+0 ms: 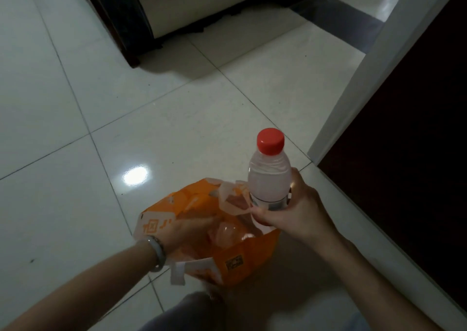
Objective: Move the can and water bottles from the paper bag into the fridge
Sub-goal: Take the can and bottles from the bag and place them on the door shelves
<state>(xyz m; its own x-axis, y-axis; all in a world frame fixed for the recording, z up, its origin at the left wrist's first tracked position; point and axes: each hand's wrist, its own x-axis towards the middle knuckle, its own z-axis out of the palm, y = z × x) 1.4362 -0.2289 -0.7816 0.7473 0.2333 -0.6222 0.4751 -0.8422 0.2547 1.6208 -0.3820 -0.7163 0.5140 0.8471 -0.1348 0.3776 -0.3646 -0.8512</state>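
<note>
Water bottle (269,179), clasped low by our right hand (293,211) above the paper bag (237,262), whose mouth hides the grip of our left hand (184,229); we judge a catch on the bag's rim could tip the bag.

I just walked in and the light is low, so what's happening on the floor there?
A person is unpacking an orange paper bag on the white tiled floor. Their right hand has its grip round the lower body of a clear plastic water bottle with a red cap, upright at the bag's mouth. The left hand is inside the bag, beside another clear bottle; how that hand lies is too blurred to read.
</note>
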